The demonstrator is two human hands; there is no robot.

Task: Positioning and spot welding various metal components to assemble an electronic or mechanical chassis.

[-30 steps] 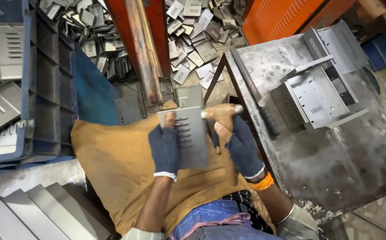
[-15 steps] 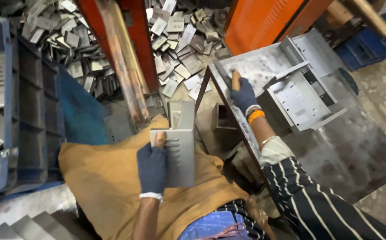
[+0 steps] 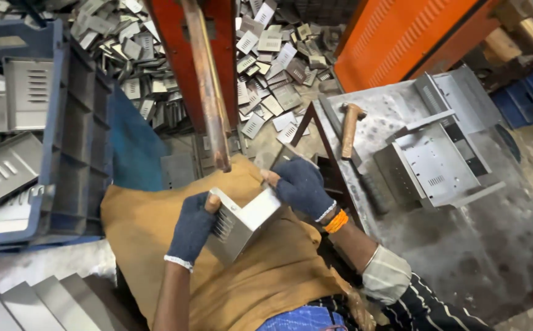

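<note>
Both hands wear dark blue knit gloves. My left hand (image 3: 191, 228) grips the left edge of a bent sheet-metal piece with louvre slots (image 3: 240, 222), held over my lap, which is covered by a tan cloth (image 3: 144, 227). My right hand (image 3: 301, 187) holds the same piece at its upper right corner. An orange band sits on the right wrist. A hammer with a wooden handle (image 3: 349, 127) lies on the steel workbench (image 3: 463, 245), a short way beyond my right hand.
A grey sheet-metal chassis (image 3: 438, 153) rests on the workbench at right. A blue plastic crate (image 3: 70, 135) with louvred plates stands at left. Several small metal offcuts (image 3: 266, 55) litter the floor behind a red-orange machine frame (image 3: 208, 67). Flat metal sheets (image 3: 39, 303) lie bottom left.
My right hand has come back from the workbench to the metal piece. The hammer now lies on the bench. The piece has been tilted and turned in my lap.
</note>
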